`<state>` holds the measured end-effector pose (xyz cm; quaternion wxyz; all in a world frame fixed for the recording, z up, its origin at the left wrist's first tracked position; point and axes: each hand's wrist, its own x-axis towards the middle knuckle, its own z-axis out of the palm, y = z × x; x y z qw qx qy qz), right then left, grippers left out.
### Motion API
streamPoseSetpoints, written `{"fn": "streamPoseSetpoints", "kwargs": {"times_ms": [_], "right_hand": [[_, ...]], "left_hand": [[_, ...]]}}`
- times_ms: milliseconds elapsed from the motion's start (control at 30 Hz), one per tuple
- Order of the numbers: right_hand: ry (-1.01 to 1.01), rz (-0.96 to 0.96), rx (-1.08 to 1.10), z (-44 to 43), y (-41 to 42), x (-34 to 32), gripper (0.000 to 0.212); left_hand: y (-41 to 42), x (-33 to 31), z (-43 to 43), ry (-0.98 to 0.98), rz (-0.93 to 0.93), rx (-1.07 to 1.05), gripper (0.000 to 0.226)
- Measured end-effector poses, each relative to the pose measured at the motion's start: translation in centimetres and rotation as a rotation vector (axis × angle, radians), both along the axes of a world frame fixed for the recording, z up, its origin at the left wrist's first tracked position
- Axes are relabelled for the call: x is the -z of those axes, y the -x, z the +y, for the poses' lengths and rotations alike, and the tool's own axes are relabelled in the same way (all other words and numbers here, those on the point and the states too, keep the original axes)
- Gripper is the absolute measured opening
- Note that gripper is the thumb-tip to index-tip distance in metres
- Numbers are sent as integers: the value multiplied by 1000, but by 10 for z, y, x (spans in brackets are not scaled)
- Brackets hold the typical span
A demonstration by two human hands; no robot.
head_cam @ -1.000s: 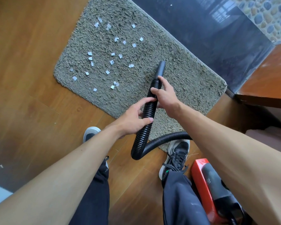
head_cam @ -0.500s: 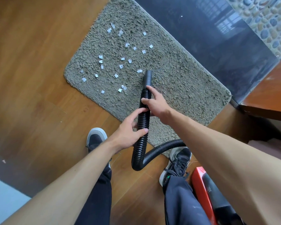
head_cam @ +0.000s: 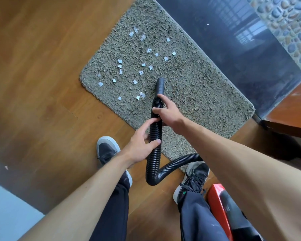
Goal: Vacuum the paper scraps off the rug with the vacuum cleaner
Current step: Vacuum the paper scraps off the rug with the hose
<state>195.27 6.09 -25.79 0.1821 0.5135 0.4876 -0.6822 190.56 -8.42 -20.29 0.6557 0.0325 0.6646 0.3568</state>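
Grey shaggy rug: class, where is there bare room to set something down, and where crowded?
Free: the right half of the grey shaggy rug, between the black ribbed vacuum hose and the dark glossy floor strip. Also its near end by the black shoe. Crowded: the left half, strewn with small white paper scraps.

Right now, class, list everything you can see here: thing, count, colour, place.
floor: one, brown wood, all around
rug: one, grey-green, on the floor
paper scraps: about twenty, white, on the rug's left part
vacuum cleaner: one, red and black, bottom right
hose: one, black, over the rug, looping back
shoes: two, black, near the rug's edge
left hand: grips the hose lower down
right hand: grips the hose near its tip
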Motion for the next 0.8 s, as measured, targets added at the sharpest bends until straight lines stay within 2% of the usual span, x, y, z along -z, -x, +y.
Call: {"fn": "streamPoseSetpoints", "kwargs": {"times_ms": [400,800], "right_hand": [[75,-107,-75,-47,0,-15,66],[79,-112,-156,-70,16,-14,66]], "left_hand": [[-4,-17,-50,57,-82,-33,64],[4,-20,-79,71,-173,-141,62]]}}
